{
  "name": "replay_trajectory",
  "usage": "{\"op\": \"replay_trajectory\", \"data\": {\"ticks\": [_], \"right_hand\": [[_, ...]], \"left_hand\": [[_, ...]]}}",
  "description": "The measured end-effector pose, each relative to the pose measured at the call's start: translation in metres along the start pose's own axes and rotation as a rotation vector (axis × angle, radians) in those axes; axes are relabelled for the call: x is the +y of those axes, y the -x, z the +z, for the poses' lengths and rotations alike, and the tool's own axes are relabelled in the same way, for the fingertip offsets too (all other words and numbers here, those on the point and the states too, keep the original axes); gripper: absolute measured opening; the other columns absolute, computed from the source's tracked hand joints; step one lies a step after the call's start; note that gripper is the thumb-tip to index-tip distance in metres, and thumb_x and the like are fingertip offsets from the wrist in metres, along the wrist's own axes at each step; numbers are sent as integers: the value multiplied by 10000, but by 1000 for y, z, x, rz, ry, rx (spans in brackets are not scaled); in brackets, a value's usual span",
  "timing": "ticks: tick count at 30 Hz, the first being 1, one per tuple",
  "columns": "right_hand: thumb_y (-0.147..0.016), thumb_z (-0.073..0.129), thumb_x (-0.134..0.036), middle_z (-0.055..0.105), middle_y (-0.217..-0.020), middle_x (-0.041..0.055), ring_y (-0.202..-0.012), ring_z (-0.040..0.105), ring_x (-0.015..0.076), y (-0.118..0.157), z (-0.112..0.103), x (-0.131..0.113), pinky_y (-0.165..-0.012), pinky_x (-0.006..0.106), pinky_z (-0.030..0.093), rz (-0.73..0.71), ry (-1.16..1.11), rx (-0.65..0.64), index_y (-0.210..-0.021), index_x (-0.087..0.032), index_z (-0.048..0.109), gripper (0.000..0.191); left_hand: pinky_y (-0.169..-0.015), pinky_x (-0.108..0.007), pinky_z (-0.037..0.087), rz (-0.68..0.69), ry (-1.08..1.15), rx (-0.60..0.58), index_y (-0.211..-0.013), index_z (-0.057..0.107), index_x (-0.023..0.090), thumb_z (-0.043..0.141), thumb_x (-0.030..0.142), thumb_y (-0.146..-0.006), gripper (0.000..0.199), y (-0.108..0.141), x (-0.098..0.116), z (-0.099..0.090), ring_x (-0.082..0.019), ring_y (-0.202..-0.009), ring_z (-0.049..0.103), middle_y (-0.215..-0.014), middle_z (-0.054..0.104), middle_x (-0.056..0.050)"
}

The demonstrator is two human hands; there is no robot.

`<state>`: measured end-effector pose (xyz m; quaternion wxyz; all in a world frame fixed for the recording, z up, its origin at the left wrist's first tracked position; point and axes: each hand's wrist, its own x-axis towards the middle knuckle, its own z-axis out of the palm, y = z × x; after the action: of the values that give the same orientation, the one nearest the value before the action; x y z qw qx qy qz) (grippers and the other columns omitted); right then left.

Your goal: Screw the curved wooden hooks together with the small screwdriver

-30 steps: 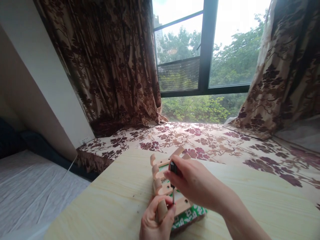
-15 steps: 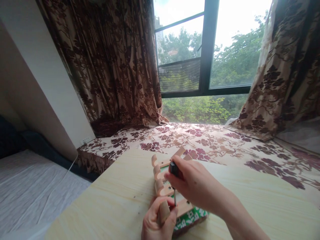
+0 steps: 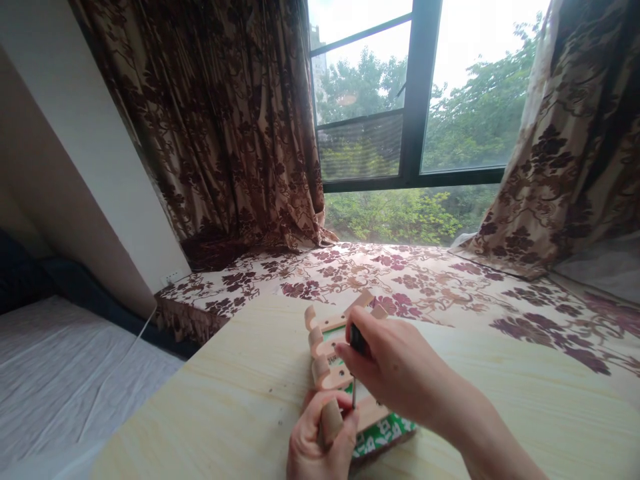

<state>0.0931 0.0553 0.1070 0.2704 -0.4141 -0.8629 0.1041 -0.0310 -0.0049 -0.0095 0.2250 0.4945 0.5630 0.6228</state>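
Observation:
A screwdriver point(image 3: 357, 339) with a black handle stands nearly upright in my right hand point(image 3: 395, 360), whose fingers are wrapped round the handle. Its thin metal shaft runs down to a wooden slat point(image 3: 373, 411), ending beside the fingertips of my left hand point(image 3: 320, 433). That hand is closed on the slat's rounded, hook-shaped end point(image 3: 331, 421). Whether its fingertips also hold a screw is hidden. Behind lie several similar wooden slats point(image 3: 333, 379) with curved ends and dark holes. They rest across a green and white box point(image 3: 385, 433), partly covered by my right hand.
The box stands on a pale wood-grain tabletop point(image 3: 215, 393), with small dark specks left of it. Beyond are a ledge with floral cloth point(image 3: 360, 263), patterned curtains point(image 3: 225, 133) and a window point(image 3: 415, 133). A bed with a pale sheet point(image 3: 75, 373) is at the left.
The screwdriver's handle has turned and tilted slightly within my right hand, its top now more hidden. Both hands appear slightly farther right in view. The left hand keeps its hold on the slat.

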Motion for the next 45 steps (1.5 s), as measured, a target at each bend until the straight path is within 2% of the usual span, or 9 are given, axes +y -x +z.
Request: {"op": "replay_trajectory", "data": {"ticks": [8,16,22,26,30,33,37,43,45], "right_hand": [[-943,397,-324,469,-616,-35,-540,365,105,7,-12,-2,-527,263,216,-94,-105,-83,-728,-216,375,242],[-945,338,-319,412,-585,-42,-508,309,100,1,1,-3,-508,277,174,-71,-49,-23,-750,-218,325,221],[-951,312,-320,400,-592,-43,-506,271,97,2,2,-4,-506,276,175,-92,-43,-22,-748,-219,307,226],[-948,319,-317,400,-591,-42,-505,271,95,2,2,-4,-507,278,180,-83,-54,-31,-748,-217,310,224],[-947,327,-293,383,-594,-46,-505,257,93,1,2,-4,-505,281,170,-109,-74,-23,-745,-219,287,219],[-950,331,-290,379,-590,-47,-502,260,92,1,2,-5,-507,281,172,-106,-95,-26,-744,-219,286,223],[-947,347,-289,400,-596,-42,-509,289,93,1,2,-4,-510,276,179,-100,-122,-36,-748,-218,304,216],[-934,374,-278,408,-591,-43,-511,304,95,1,2,-2,-518,266,202,-73,-119,-48,-755,-218,324,195],[-929,383,-280,418,-590,-40,-513,329,96,2,1,-1,-522,261,216,-65,-113,-51,-751,-218,325,197]], "left_hand": [[-544,-167,417,39,39,-18,-691,641,206,630,259,-744,76,-1,-2,0,-100,-553,502,-644,602,41],[-588,-173,447,21,34,-36,-702,649,208,628,288,-750,95,-1,-5,0,-119,-603,549,-659,607,33],[-618,-178,472,14,27,-52,-702,656,203,639,307,-752,117,-2,-7,-2,-137,-651,580,-682,625,17],[-665,-202,508,47,-10,-150,-719,679,195,649,303,-757,118,-6,-14,-5,-172,-720,633,-736,669,-15],[-591,-200,512,88,0,-81,-697,679,189,651,301,-744,125,-8,-21,-7,-164,-642,625,-687,663,-16],[-670,-227,528,63,-40,-180,-758,691,185,640,271,-769,101,-9,-20,-11,-184,-725,649,-773,683,-35],[-735,-234,520,92,-59,-218,-775,685,186,618,265,-792,106,-8,-15,-14,-190,-794,655,-814,680,-38],[-642,-194,489,8,26,-38,-724,671,202,634,308,-750,115,0,-7,-3,-150,-685,615,-750,671,-5],[-626,-191,480,-30,38,-21,-719,674,201,648,313,-733,116,0,-4,-1,-145,-667,600,-734,672,-3]]}}
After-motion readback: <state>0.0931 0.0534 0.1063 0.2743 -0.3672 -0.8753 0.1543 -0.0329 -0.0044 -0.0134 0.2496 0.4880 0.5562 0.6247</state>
